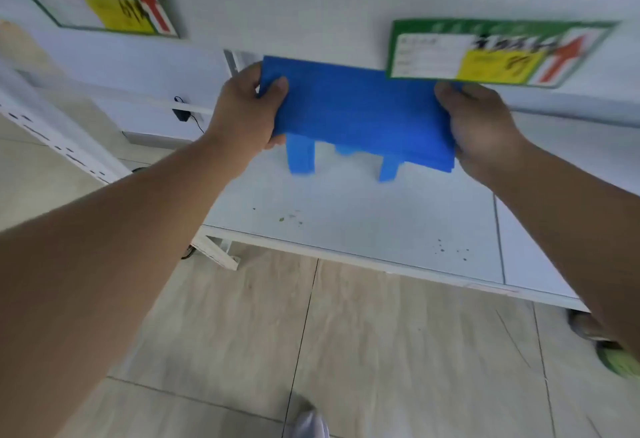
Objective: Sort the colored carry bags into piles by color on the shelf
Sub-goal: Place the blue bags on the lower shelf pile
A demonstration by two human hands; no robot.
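Note:
A folded stack of blue carry bags hangs in the air above the white lower shelf, with two blue handle loops dangling under it. My left hand grips its left end, thumb on top and fingers underneath. My right hand grips the right end the same way. The bags' far edge reaches under the upper shelf's front lip and is partly hidden by a label. No other coloured bags are in view.
Two green-framed labels with yellow tags and red arrows hang on the upper shelf's front, one label just over the bags, the other label at upper left. A black plug sits at the back. Tiled floor lies below.

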